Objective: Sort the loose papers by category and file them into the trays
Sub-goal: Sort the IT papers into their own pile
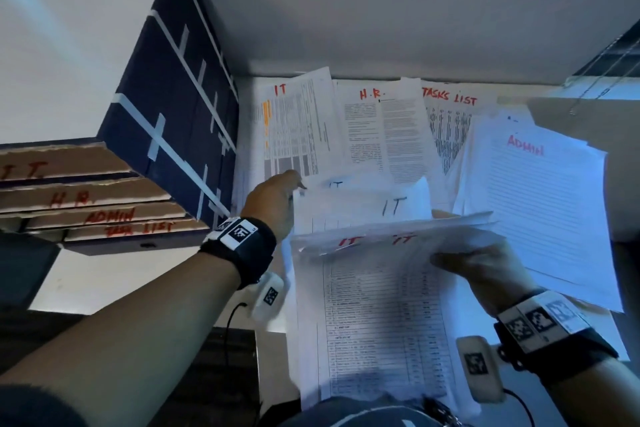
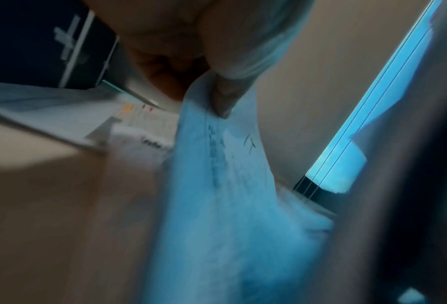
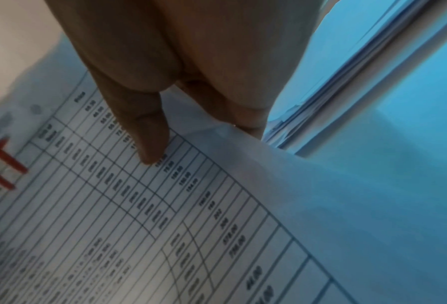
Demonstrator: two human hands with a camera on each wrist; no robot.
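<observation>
My right hand grips a stack of IT-marked sheets by its right edge, thumb on the printed table. My left hand pinches the corner of one sheet with a black "IT", lifting it off the table; the pinch shows close up in the left wrist view. Behind lie piles headed IT, H.R., TASKS LIST and ADMIN. At the left stand stacked cardboard trays labelled I.T., H.R., ADMIN, TASK LIST.
A dark blue box with white tape sits on top of the trays, close to my left hand. A wall runs behind the table. Blind cords hang at the far right. Cables trail from both wrist cameras.
</observation>
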